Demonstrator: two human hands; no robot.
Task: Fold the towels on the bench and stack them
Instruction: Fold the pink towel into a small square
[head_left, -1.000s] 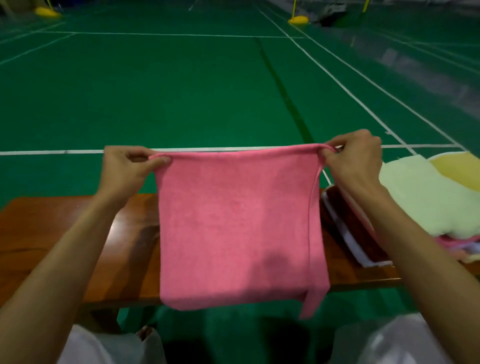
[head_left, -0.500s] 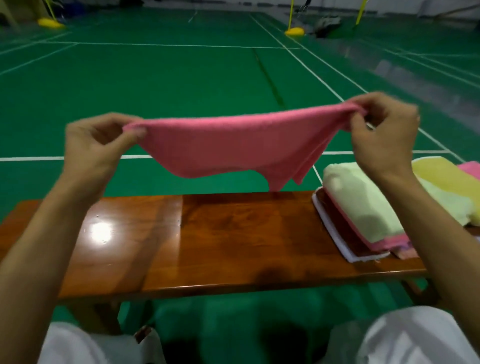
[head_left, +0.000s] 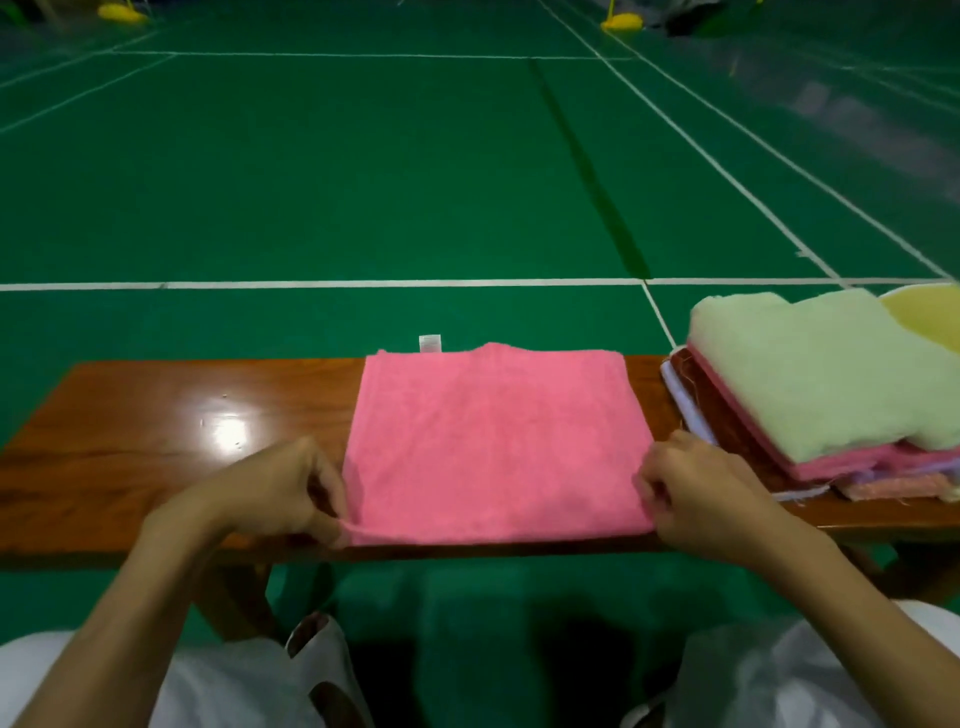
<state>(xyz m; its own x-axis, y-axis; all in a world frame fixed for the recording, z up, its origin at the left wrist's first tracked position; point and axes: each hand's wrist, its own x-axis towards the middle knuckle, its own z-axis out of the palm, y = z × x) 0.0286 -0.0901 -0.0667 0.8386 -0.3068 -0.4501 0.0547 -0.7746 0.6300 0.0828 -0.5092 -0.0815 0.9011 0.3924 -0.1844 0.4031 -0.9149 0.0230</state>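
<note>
Pink towel (head_left: 493, 447) now lies flat on the wooden surface (head_left: 156, 426), roughly square, with its near edge along the front lip and its far edge at the back. Half a second ago it hung in the air, sagging between both hands; it has since been brought down and spread out. The left grip (head_left: 275, 493) pinches the near-left corner between thumb and fingers. The right grip (head_left: 696, 493) is curled round the near-right corner.

Judgement: one fold appears laid (a doubled edge shows at the near-left corner), and a further fold is probably needed before stacking.

Materials: the towel is soft, napped and matte, slightly rippled along the far edge, where a small white label (head_left: 429, 343) sticks out. The surface is glossy varnished wood and reflects a bright glare. To the right, near the pink towel but apart from it, sits the pile (head_left: 841, 467). A thick pale green towel (head_left: 821, 374) tops it, with thinner pink, white and dark layers beneath, their edges uneven.
</note>
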